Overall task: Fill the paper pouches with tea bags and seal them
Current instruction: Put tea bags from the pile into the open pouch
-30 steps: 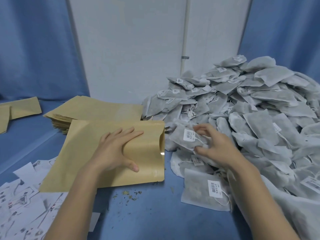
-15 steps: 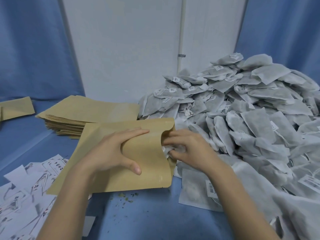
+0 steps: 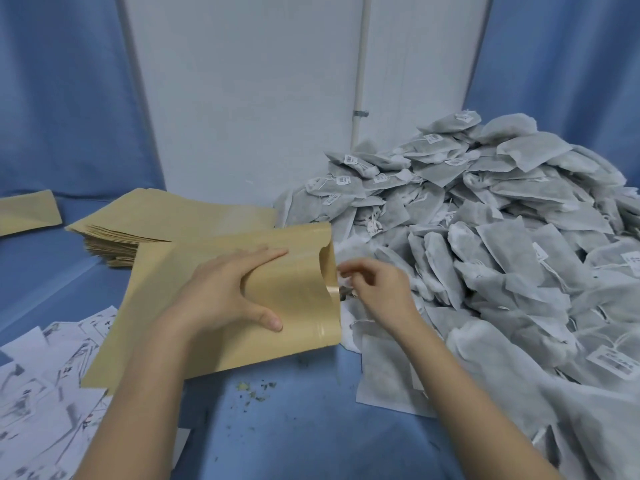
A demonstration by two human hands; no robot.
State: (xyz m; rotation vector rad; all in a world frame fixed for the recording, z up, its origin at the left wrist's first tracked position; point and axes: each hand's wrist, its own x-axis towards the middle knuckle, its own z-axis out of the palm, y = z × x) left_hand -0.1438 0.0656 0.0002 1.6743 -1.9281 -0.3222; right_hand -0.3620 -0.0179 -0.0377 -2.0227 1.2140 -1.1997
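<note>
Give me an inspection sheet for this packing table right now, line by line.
Surface: blue table cover, loose tea crumbs.
Job's things: open paper pouch, pouch stack, tea bag heap.
Clutter: printed paper slips, more pouches far left.
Hands: left hand holds the pouch; right hand pinches something white at its mouth.
Cables: nothing seen.
Surroundings: white wall panel, blue curtains.
</note>
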